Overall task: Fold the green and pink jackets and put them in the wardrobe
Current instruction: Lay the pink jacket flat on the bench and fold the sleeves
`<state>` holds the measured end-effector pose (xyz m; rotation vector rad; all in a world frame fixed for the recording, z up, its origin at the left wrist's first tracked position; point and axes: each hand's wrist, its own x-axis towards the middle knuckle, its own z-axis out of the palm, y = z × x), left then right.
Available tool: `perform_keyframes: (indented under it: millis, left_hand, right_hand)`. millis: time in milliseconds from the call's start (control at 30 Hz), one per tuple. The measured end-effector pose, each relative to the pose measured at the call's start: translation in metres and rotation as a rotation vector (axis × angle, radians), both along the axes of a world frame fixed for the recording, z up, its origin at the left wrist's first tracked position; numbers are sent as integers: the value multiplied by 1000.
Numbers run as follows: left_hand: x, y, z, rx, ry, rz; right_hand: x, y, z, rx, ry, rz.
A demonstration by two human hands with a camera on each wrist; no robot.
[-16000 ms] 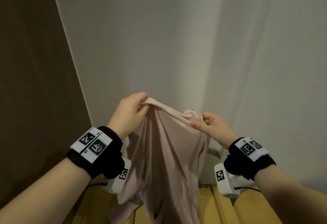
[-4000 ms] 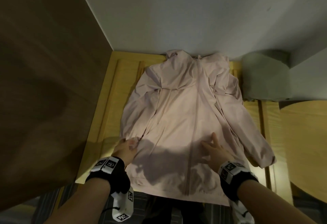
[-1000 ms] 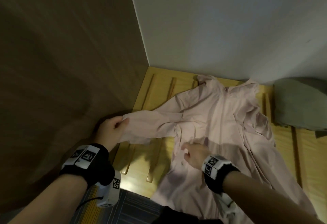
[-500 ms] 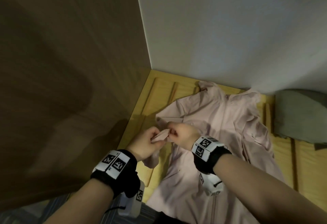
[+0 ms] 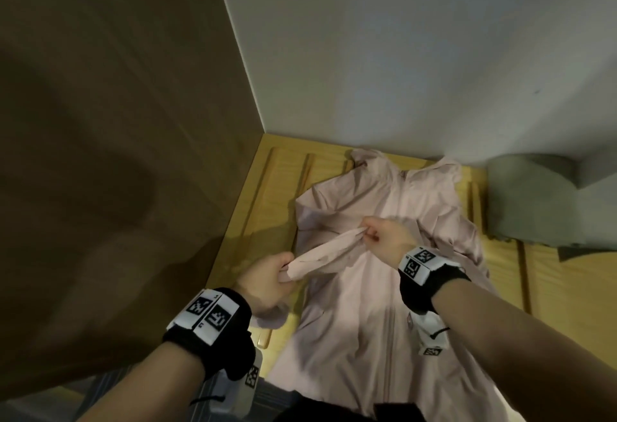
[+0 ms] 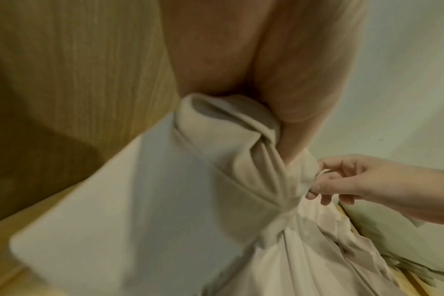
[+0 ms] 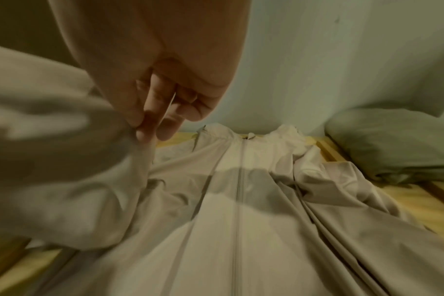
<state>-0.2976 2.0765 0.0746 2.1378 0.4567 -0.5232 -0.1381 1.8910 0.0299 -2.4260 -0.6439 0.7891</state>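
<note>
Head view: pink jacket [image 5: 384,288] lies zip-up on the wooden slatted surface [image 5: 267,194]. Its sleeve [image 5: 325,253], stretched out sideways a second ago, is now swung over the chest, so the sleeve fold is underway. Left hand [image 5: 267,279] grips the cuff end; right hand [image 5: 384,238] pinches the sleeve further along. Green jacket [image 5: 541,201] sits bundled by the wall. No readable writing, only coded wristband markers [image 5: 415,263].

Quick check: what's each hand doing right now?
Left hand: grips the pink jacket's sleeve.
Right hand: pinches the same sleeve's other end.
</note>
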Motion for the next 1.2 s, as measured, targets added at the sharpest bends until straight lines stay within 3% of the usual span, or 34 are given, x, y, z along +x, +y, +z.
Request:
perform_keyframes:
  millis: [100, 267, 367, 467, 567, 700, 800, 900, 1067, 1200]
  left_hand:
    - [10, -12, -2, -29, -31, 31]
    - [35, -41, 0, -239, -19, 198]
    - [48, -61, 1, -303, -23, 196]
    - [56, -82, 5, -476, 22, 193]
    - [64, -99, 4, -603, 98, 95]
    - [71, -119, -4, -609, 200, -154]
    - [73, -127, -14, -433, 111, -332]
    - [70, -117, -32, -174, 15, -348]
    - [53, -83, -69, 236, 252, -480]
    - [34, -68, -90, 366, 381, -539]
  right_hand:
    - [-10, -12, -1, 74, 52, -14]
    - [-36, -28, 2, 170, 84, 56]
    - [-49, -38, 9, 267, 197, -90]
    - [-55, -52, 17, 328, 268, -227]
    - [-57, -66, 22, 381, 339, -317]
    - [-51, -85, 17, 371, 348, -429]
    - [-43, -103, 12, 277, 300, -535]
    - [-37, -125, 12, 218, 206, -615]
    - [-21, -158, 2, 80, 222, -654]
    - [-15, -166, -4, -1, 132, -584]
